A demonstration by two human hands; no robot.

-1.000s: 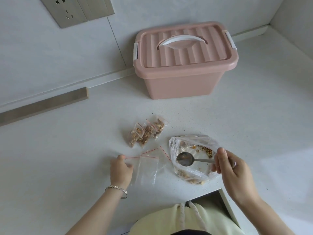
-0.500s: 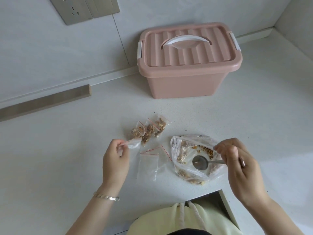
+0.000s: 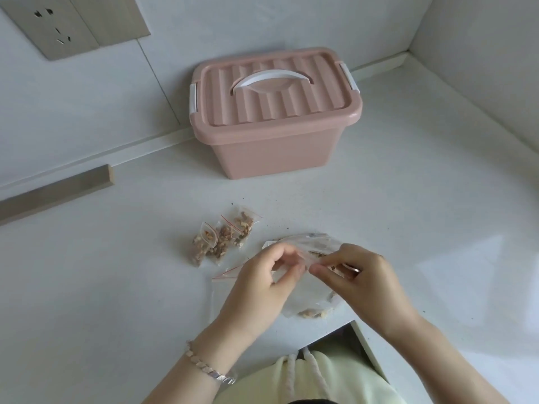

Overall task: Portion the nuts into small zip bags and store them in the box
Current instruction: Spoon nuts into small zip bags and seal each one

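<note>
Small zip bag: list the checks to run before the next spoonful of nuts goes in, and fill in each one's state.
1. The small zip bag is pinched by the left grip and the right grip: ok.
2. Its mouth is pulled open: cannot tell, the clear film is blurred there.
3. The big nut bag lies under the hands with nuts left in it: ok.
4. The filled bags lie on the counter, apart from the work: ok.
5. The pink box is open for storing: not ok, its lid is on.
</note>
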